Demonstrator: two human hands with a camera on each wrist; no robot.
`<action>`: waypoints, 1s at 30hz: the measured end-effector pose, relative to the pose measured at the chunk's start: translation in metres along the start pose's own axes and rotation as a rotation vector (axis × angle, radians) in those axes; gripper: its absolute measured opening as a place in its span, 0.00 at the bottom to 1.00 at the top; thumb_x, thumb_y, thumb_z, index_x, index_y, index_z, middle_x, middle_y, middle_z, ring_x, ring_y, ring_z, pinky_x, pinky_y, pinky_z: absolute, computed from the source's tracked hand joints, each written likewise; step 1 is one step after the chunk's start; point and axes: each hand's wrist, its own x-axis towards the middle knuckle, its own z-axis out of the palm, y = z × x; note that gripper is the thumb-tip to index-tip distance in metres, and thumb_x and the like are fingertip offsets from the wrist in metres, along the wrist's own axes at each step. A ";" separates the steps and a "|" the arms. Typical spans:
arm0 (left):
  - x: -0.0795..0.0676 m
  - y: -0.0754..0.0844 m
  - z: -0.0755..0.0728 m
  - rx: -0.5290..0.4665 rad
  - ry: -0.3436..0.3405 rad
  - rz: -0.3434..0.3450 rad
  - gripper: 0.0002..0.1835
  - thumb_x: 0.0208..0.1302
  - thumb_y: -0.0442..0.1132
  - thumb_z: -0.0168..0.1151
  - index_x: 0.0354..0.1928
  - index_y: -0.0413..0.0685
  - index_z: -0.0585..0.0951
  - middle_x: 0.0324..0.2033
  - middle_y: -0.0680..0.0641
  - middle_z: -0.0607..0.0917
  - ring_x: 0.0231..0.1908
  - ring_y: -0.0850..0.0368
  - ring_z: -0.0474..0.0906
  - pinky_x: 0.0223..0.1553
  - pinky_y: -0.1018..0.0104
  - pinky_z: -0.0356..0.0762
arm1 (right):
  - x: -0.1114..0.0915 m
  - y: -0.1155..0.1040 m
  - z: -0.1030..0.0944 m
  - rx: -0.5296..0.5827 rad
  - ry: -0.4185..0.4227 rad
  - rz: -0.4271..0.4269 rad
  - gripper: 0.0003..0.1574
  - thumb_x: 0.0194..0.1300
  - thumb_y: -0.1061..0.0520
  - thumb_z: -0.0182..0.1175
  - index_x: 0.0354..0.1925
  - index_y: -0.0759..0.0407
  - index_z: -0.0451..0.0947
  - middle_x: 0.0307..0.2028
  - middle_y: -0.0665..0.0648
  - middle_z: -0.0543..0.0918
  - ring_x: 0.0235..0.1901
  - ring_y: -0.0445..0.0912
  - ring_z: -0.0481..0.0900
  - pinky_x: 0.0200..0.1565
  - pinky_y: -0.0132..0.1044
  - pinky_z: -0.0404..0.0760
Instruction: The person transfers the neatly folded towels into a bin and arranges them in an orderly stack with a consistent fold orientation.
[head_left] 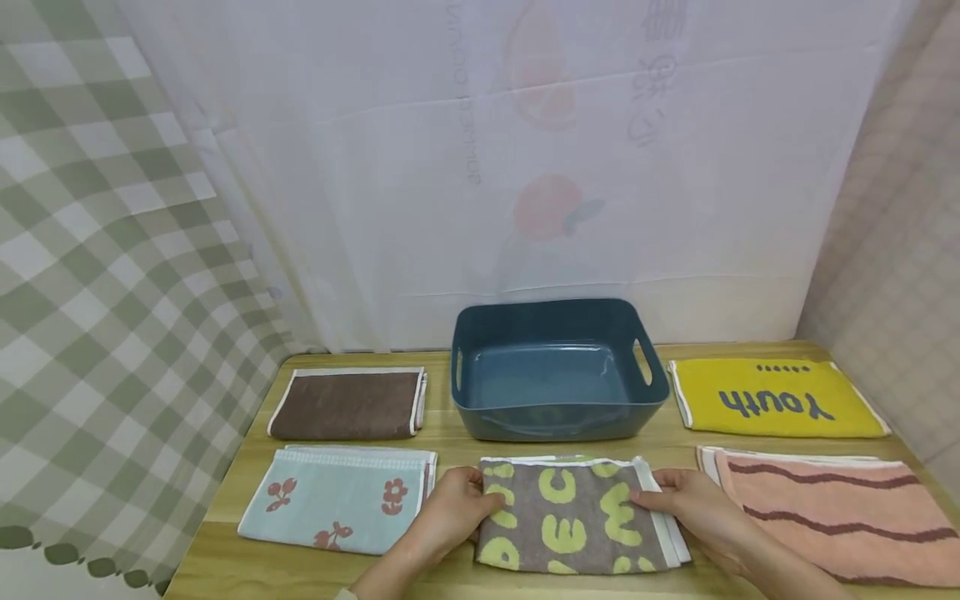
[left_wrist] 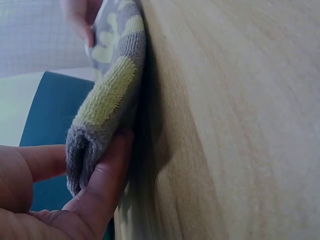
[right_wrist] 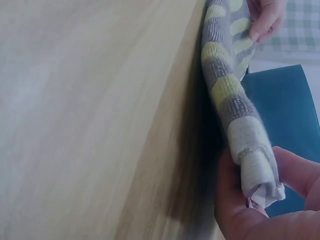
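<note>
A folded grey towel point(head_left: 566, 521) with yellow letters and a white edge lies before me at the front middle of the table. My left hand point(head_left: 455, 514) pinches its left side, thumb on top and fingers beneath, as the left wrist view shows at the folded grey end point(left_wrist: 82, 150). On the opposite side my right hand point(head_left: 693, 508) pinches the white-bordered end point(right_wrist: 257, 175) between thumb and fingers. Directly behind the towel stands a dark blue-green basket point(head_left: 555, 422) with handle slots; its inside shows no contents.
Left of the basket lies a folded brown towel point(head_left: 345, 406), with a light blue flowered towel point(head_left: 337, 500) nearer me. At right are a yellow "Youth" towel point(head_left: 776, 398) and a pink striped towel point(head_left: 840, 517). A white curtain point(head_left: 375, 208) hangs behind the wooden table point(head_left: 217, 533).
</note>
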 end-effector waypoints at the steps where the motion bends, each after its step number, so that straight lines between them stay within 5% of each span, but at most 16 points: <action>1: 0.000 0.000 0.000 0.000 0.002 0.002 0.13 0.70 0.31 0.64 0.48 0.26 0.80 0.30 0.42 0.88 0.28 0.51 0.88 0.24 0.60 0.85 | 0.000 0.001 0.000 -0.013 0.002 -0.003 0.25 0.75 0.58 0.63 0.56 0.80 0.74 0.43 0.60 0.89 0.41 0.52 0.90 0.43 0.48 0.89; 9: 0.002 0.002 -0.001 0.032 0.062 0.002 0.04 0.65 0.27 0.64 0.33 0.37 0.78 0.25 0.47 0.85 0.20 0.61 0.82 0.16 0.68 0.78 | 0.002 0.005 -0.003 -0.179 0.094 -0.036 0.18 0.76 0.56 0.63 0.46 0.74 0.79 0.37 0.57 0.89 0.35 0.49 0.89 0.36 0.45 0.89; 15: -0.001 0.005 -0.005 -0.026 0.040 0.015 0.05 0.66 0.26 0.64 0.34 0.35 0.77 0.24 0.45 0.86 0.21 0.60 0.83 0.16 0.67 0.79 | -0.003 0.003 -0.008 -0.281 0.137 -0.041 0.18 0.75 0.54 0.64 0.45 0.71 0.81 0.36 0.55 0.89 0.33 0.47 0.88 0.34 0.41 0.87; 30: -0.013 0.021 -0.013 -0.039 0.009 0.076 0.06 0.66 0.27 0.67 0.34 0.36 0.77 0.26 0.45 0.88 0.24 0.58 0.83 0.18 0.66 0.80 | -0.020 -0.019 -0.010 -0.372 0.230 -0.091 0.28 0.74 0.52 0.66 0.60 0.74 0.79 0.42 0.58 0.90 0.35 0.48 0.88 0.34 0.40 0.87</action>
